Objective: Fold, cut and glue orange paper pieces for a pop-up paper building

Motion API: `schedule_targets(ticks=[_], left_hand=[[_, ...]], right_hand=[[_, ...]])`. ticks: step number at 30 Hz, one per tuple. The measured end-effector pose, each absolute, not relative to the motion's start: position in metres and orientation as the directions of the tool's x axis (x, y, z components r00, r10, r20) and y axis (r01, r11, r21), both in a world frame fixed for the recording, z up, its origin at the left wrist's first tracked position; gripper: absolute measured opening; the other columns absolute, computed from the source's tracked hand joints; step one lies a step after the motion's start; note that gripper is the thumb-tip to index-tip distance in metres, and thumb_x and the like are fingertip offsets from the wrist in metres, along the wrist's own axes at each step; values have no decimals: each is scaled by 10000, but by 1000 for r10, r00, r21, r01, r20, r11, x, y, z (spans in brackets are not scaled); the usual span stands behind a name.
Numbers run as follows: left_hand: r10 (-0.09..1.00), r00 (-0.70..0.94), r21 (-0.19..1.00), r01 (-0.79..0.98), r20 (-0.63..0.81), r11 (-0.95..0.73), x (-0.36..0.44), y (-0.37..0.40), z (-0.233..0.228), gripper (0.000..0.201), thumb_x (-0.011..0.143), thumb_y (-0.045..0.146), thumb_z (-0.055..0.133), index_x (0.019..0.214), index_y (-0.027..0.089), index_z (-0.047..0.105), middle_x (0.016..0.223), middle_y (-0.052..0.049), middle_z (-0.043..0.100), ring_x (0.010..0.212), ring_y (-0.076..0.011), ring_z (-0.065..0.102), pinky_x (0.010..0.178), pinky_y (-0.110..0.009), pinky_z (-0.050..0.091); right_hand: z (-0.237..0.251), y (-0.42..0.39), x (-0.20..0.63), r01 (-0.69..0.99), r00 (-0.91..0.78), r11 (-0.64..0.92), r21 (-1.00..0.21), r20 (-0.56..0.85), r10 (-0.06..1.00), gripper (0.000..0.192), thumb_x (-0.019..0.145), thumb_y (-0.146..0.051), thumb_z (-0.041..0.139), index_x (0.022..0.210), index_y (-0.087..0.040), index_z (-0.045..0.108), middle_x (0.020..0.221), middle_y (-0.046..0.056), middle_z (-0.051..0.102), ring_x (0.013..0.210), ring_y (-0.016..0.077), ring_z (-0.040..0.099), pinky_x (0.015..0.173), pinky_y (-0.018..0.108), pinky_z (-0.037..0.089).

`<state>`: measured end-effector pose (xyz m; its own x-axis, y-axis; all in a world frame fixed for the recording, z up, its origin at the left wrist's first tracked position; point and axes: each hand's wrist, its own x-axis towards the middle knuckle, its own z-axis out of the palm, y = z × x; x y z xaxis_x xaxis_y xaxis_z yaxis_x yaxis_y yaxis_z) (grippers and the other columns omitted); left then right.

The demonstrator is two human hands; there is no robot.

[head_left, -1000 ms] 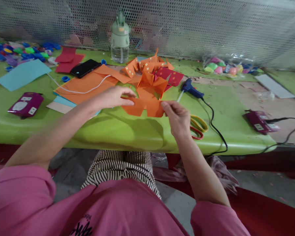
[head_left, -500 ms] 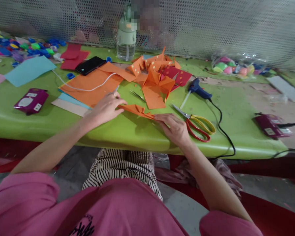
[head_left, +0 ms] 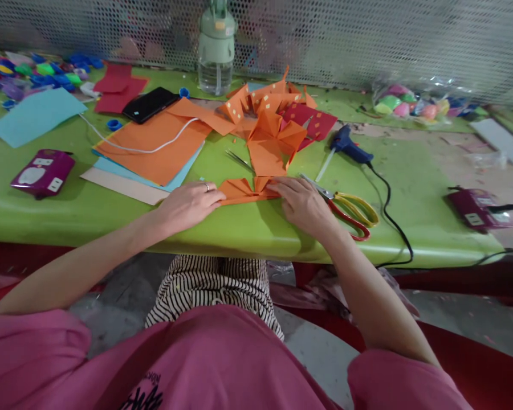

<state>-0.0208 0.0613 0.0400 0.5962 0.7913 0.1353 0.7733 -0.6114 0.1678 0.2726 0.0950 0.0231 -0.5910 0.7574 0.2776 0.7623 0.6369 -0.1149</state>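
A folded strip of orange paper (head_left: 241, 192) lies along the front of the green table, with creased flaps standing up in its middle. My left hand (head_left: 191, 204), with a ring on one finger, grips the strip's left end. At the right end, my right hand (head_left: 306, 204) presses and holds it with bent fingers, hiding that end. Just behind is a folded orange paper piece (head_left: 273, 148), with tweezers (head_left: 239, 160) to its left. Scissors (head_left: 350, 208) with yellow and red handles lie beside my right hand.
A blue glue gun (head_left: 351, 145) with a black cord is at right. Orange sheets (head_left: 154, 151), a black phone (head_left: 150, 105) and a white cable lie left. A water bottle (head_left: 216, 54) stands by the mesh panel. Purple power boxes (head_left: 43, 172) sit at both sides.
The orange strip, earlier tilted between my hands, now lies flatter and level on the table. My left hand has come nearer the table edge, and the view has shifted slightly.
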Motion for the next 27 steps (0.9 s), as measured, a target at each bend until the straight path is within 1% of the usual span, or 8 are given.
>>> schedule_targets(ticks=[4,8,12,14,17,20,23,27], left_hand=[[864,503,397,790,17,-467,-15,60,48,273,958,230,555,1222,188,611,1053,-78,755,915,-199,700,754,-285,482],[876,478,570,737,-58,-364,-2,47,53,253,929,247,601,1178,206,603,994,-31,764,892,-178,713,744,-265,492],[839,543,650,647,-27,-398,11,37,48,176,927,201,586,1098,196,629,956,-16,752,844,-147,701,736,-246,507],[821,571,612,646,10,-456,14,35,43,138,927,194,585,1041,181,662,943,-30,743,845,-156,693,740,-259,517],[752,638,482,614,163,-625,10,37,37,161,946,199,561,995,158,709,996,-67,731,893,-177,685,815,-303,538],[563,783,346,469,262,-813,-5,43,33,277,961,145,497,1144,166,705,1217,-97,710,1158,-218,639,1024,-385,496],[386,891,262,324,239,-909,-19,48,31,402,929,117,539,1314,190,627,1385,-84,638,1393,-253,483,1159,-463,394],[307,912,177,267,271,-947,-21,48,29,355,978,182,524,1321,171,613,1356,-89,659,1316,-208,573,1150,-402,426]], right_hand=[[34,69,258,757,-599,652,-47,347,721,453,903,-137,492,1339,-209,591,1408,117,607,1231,303,578,1010,487,466],[28,58,245,698,-602,698,-160,396,693,378,956,-209,510,1322,-181,598,1322,126,664,1149,274,625,966,439,499],[16,62,247,661,-580,708,-251,427,693,315,969,-228,521,1259,-158,621,1189,123,729,1062,255,674,908,415,525],[15,61,249,638,-619,738,-220,423,662,278,969,-235,534,1216,-168,643,1190,107,738,1071,249,685,930,420,510],[16,57,252,611,-672,775,-159,414,614,256,973,-234,536,1190,-183,662,1235,92,730,1146,234,676,1030,433,458],[15,54,252,613,-685,780,-127,406,605,268,985,-256,528,1206,-179,658,1278,84,712,1187,224,663,1079,430,431],[13,52,253,609,-691,782,-128,398,603,297,992,-302,524,1220,-160,649,1301,93,698,1203,220,655,1096,418,426],[13,48,253,611,-706,785,-104,377,600,431,967,-443,550,1267,-139,613,1334,132,671,1258,262,615,1133,475,382]])
